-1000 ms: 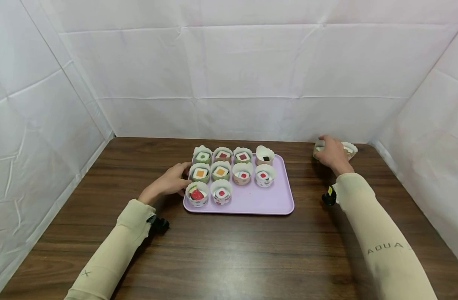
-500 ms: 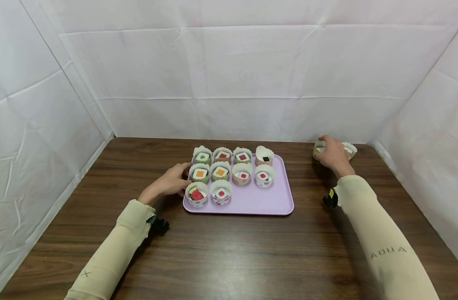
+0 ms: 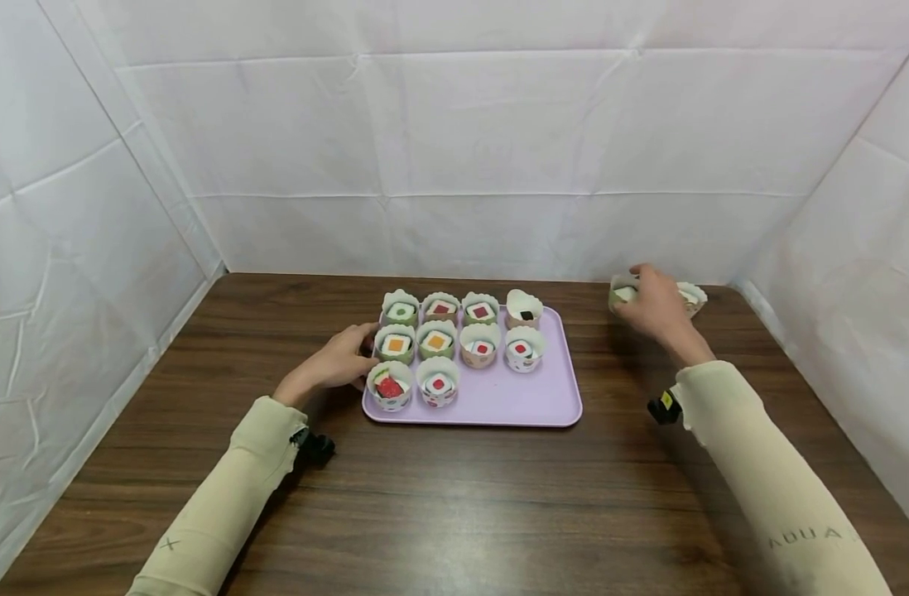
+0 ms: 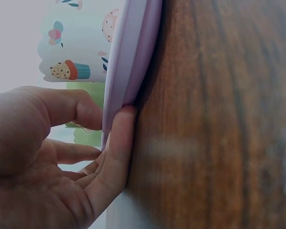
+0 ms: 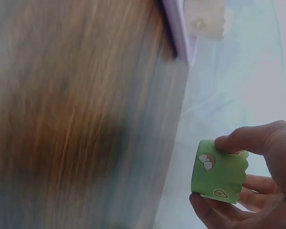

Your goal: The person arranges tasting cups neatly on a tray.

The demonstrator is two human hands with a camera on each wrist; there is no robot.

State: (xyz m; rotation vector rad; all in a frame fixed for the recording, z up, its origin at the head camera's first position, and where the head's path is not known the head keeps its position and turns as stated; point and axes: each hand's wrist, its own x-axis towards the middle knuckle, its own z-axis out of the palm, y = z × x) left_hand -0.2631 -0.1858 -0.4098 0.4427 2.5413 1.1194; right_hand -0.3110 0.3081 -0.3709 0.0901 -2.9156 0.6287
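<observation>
My left hand [image 3: 341, 358] pinches the left edge of a lilac tray [image 3: 514, 401]; the left wrist view has fingers on both sides of its rim [image 4: 119, 71]. Scalloped paper baking cups stand in rows on the tray, among them one with a red piece [image 3: 389, 386] and one with an orange square [image 3: 396, 344]. At the far right, my right hand [image 3: 657, 305] grips a green paper cup [image 5: 219, 171] between thumb and fingers, off the table. White filling shows inside that cup in the head view.
Another paper cup [image 3: 693, 298] stands at the back right of the brown wooden table [image 3: 454, 513], behind my right hand. White sheeting [image 3: 492, 149] encloses the table at the back and both sides. The front right of the tray is bare.
My right hand has lifted the green cup and shifted it slightly left, away from the cup beside it. The left hand and the tray have stayed in place.
</observation>
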